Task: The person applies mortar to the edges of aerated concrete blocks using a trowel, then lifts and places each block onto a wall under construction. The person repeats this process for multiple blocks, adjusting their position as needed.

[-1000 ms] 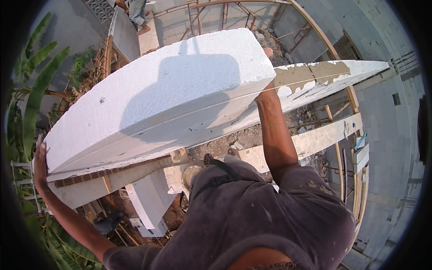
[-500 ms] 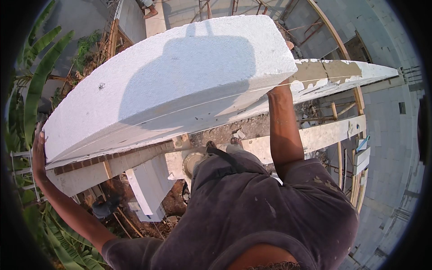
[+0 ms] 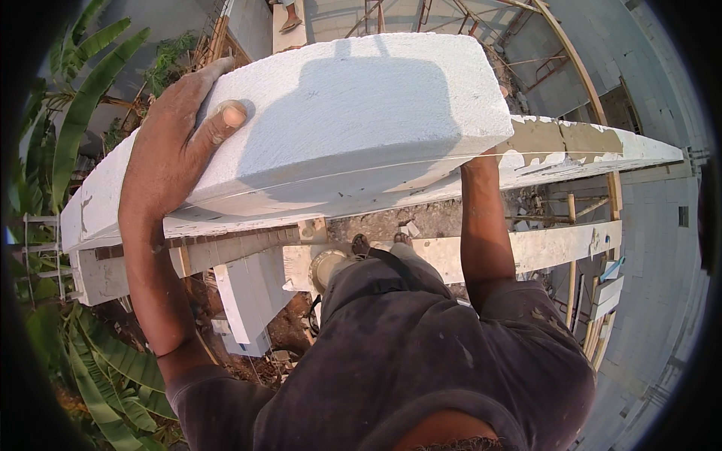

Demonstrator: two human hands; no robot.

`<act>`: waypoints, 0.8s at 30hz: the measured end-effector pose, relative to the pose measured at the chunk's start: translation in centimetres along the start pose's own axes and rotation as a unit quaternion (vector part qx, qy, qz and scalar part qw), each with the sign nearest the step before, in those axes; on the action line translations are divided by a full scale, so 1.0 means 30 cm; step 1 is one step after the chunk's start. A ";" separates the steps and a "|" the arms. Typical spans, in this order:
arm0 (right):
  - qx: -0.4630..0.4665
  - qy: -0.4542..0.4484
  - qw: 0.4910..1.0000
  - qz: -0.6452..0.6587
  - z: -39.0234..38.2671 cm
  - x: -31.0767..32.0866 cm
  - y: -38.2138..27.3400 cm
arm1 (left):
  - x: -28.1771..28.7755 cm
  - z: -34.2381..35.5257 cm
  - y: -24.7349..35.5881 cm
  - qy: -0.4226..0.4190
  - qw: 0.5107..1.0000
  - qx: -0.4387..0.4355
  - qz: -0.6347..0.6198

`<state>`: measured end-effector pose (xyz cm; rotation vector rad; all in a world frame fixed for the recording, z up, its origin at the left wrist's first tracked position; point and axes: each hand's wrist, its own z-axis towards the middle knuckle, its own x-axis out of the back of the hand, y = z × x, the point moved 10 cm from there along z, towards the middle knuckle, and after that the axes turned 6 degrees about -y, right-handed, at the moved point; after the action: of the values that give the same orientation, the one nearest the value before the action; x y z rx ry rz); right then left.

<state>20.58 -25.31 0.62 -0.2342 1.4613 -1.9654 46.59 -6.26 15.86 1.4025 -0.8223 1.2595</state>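
Observation:
A white block (image 3: 376,105) with a rough surface lies atop a narrow white block wall (image 3: 650,152), whose right part carries patches of grey mortar (image 3: 590,141). My left hand (image 3: 174,146) grips the block over its upper left part, thumb on the face and fingers over the far edge. My right hand (image 3: 479,161) holds the block at its right end; most of its fingers are hidden behind it. A thin string (image 3: 550,153) runs along the near side of the block and wall.
I stand over a pale plank (image 3: 541,248) above rubble. Bamboo supports (image 3: 571,210) are at the right, scaffolding (image 3: 541,71) beyond, banana leaves (image 3: 83,143) at the left. Another person's foot (image 3: 292,22) shows on a ledge at the top. A white block (image 3: 248,293) is below left.
My left hand has moved from the block's far left end inward onto its top face. The block and my right hand sit a little farther right in view.

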 end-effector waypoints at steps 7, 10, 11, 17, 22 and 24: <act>0.103 -0.009 0.993 -0.050 0.093 0.057 -0.210 | 0.019 -0.035 -0.011 0.000 0.999 0.023 -0.027; 0.161 0.082 0.982 -0.050 0.082 0.114 -0.294 | 0.029 -0.033 0.026 0.027 0.999 -0.020 -0.027; 0.133 0.037 0.990 -0.010 0.091 0.055 -0.246 | 0.029 -0.027 0.027 0.032 0.999 -0.023 -0.036; 0.119 -0.126 0.940 0.295 0.111 -0.022 -0.217 | 0.027 -0.035 -0.008 0.046 0.997 -0.019 -0.061; 0.167 -0.142 0.927 0.304 0.101 0.040 -0.187 | 0.002 -0.010 -0.016 0.029 0.998 -0.023 -0.058; 0.127 -0.036 0.990 -0.058 0.109 -0.036 -0.123 | 0.012 -0.012 -0.027 0.040 0.998 -0.014 -0.048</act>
<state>21.58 -26.67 5.38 -0.2780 1.1601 -2.1889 47.32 -5.68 15.98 1.3447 -0.7080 1.2172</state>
